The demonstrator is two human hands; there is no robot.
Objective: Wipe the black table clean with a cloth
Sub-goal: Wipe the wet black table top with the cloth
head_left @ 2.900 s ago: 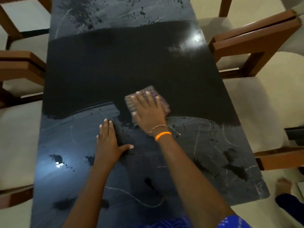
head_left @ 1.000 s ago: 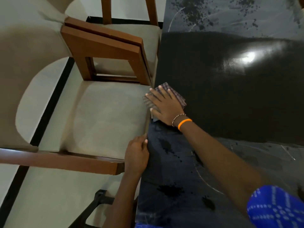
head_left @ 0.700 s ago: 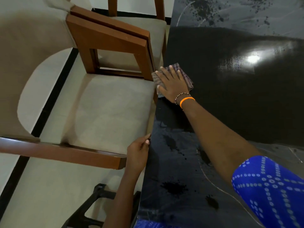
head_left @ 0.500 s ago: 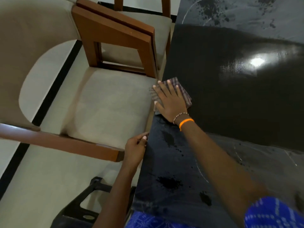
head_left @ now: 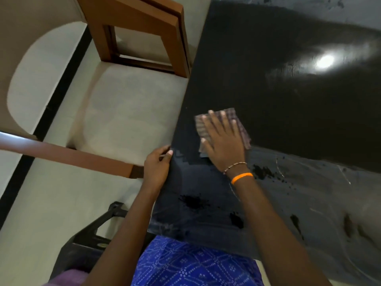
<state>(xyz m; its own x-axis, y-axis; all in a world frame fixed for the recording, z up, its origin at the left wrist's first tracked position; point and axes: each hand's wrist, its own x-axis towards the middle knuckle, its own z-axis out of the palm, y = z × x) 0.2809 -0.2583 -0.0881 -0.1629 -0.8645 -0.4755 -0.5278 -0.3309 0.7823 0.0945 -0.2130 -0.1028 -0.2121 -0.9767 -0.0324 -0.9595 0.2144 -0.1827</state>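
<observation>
At the left, two wooden chairs (head_left: 132, 104) with pale cushioned seats were seen drawn up to the long side of the black surface (head_left: 288, 83), and a dark plastic stool (head_left: 86, 244) was partly shown at the lower left. No container was shown. The left hand (head_left: 157, 169) was rested on the surface's near-left edge, its fingers (head_left: 169, 152) curled loosely over that edge and clasping nothing else. Just beside it, one checked cloth (head_left: 240, 121) was pressed flat under the right hand (head_left: 223, 141), whose fingers (head_left: 212, 118) were spread out and released. Two bands were worn on that wrist, one beaded (head_left: 235, 167), one orange (head_left: 241, 177). Several dark splotches (head_left: 194, 201) were scattered across the dull near part of the surface.
</observation>
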